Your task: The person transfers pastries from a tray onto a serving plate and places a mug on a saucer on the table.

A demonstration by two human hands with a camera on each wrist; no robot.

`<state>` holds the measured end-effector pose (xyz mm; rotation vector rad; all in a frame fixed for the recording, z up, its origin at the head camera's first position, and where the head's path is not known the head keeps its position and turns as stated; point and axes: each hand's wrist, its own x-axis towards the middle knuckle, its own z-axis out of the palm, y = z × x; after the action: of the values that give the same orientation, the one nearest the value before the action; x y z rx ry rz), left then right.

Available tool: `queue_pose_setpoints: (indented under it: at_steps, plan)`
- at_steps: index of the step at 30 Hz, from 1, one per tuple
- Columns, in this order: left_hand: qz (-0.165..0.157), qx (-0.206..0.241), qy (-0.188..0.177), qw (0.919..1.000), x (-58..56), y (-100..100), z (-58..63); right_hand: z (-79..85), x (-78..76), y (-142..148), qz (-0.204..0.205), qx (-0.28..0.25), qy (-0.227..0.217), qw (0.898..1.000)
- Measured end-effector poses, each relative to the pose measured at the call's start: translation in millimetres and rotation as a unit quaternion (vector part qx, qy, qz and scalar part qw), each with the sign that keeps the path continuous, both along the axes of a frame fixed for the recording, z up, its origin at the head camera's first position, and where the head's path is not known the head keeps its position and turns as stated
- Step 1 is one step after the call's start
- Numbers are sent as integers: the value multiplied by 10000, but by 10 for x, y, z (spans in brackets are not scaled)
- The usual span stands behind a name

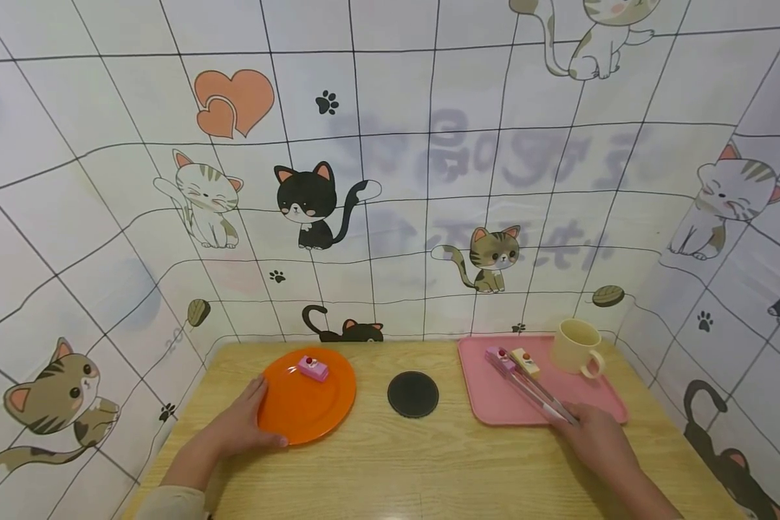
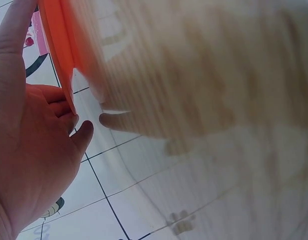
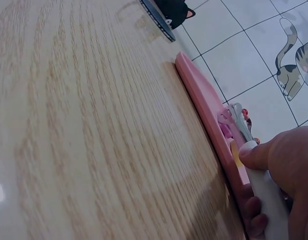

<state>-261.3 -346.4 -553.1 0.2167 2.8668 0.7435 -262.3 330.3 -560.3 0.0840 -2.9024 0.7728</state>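
Note:
My left hand [image 1: 237, 422] grips the left rim of an orange plate [image 1: 325, 415], thumb at the near edge and fingers along the side; the rim also shows beside the hand in the left wrist view. A small pink toy cake slice [image 1: 313, 368] with a red berry lies on the plate. On a pink tray [image 1: 494, 408], my right hand [image 1: 594, 437] holds tongs [image 1: 536, 393] with white handles. Their tips are at a second pink cake slice [image 1: 499, 357]; whether they squeeze it I cannot tell. Just right of that lies a yellow cake slice [image 1: 525, 362].
A pale yellow mug [image 1: 573, 349] stands in the tray's back right corner, handle toward the front right. Between plate and tray lies a round black coaster [image 1: 413, 394]. A cat-printed sheet [image 1: 396, 180] rises behind and beside the wooden table [image 1: 390, 477].

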Motion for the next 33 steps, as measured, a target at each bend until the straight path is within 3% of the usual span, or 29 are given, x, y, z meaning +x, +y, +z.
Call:
queue_pose_setpoints:
  at_steps: [10, 33]
  plan:
    - [-18, -30, 10, 10000, 0, -6, -14, 3, 27, -14, 29, 49, 312, 9995]
    - [2, -17, -3, 10000, -9, 2, -3, 58, 7, -255, 68, -325, 149, 9993]
